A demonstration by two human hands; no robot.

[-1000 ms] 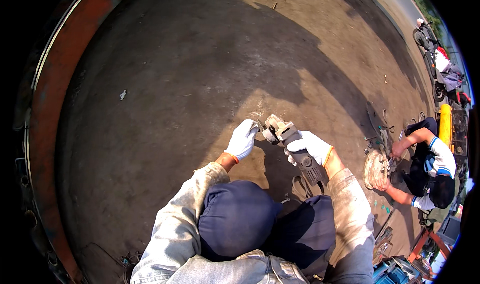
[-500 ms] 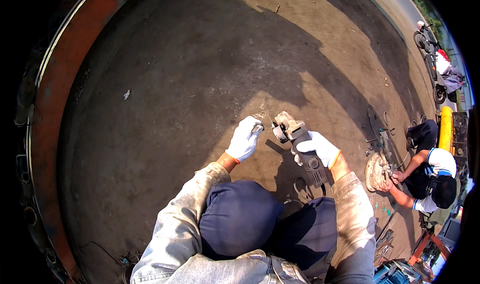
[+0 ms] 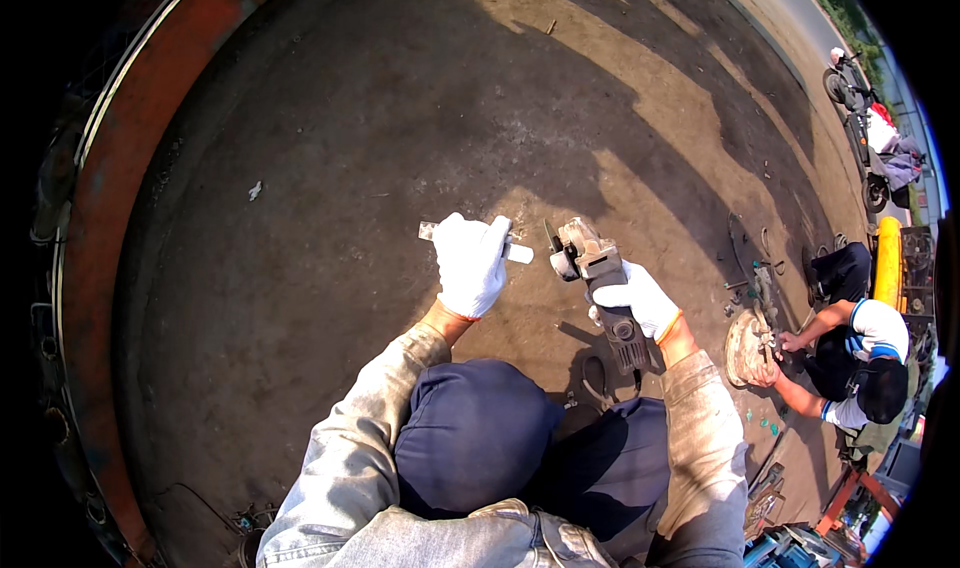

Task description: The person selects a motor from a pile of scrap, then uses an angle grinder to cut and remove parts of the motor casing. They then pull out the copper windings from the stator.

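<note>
My left hand [image 3: 468, 266], in a white knitted glove, is closed around a small flat metal piece. One end of the metal piece [image 3: 427, 230] sticks out on the left side of the fist; the rest is hidden by the fingers. In my gloved right hand [image 3: 640, 300] is an angle grinder [image 3: 622, 328], gripped round its dark body. The grinder's disc [image 3: 551, 235] stands nearly edge-on, pointing up and facing my left hand, with a short gap between them. Whether the disc is spinning I cannot tell.
Below the grinder, a dark strip [image 3: 575, 330] lies on the dirt ground. To the right, another person [image 3: 870, 343] crouches, both hands at a round dusty object [image 3: 745, 348]. A rusty orange beam [image 3: 105, 208] curves along the left. Parked scooters [image 3: 862, 128] stand far right.
My left hand has turned and shifted a little up and left, bringing the metal piece's end into sight. The grinder stays in my right hand, nearly unmoved. Shadows at the upper right have changed shape.
</note>
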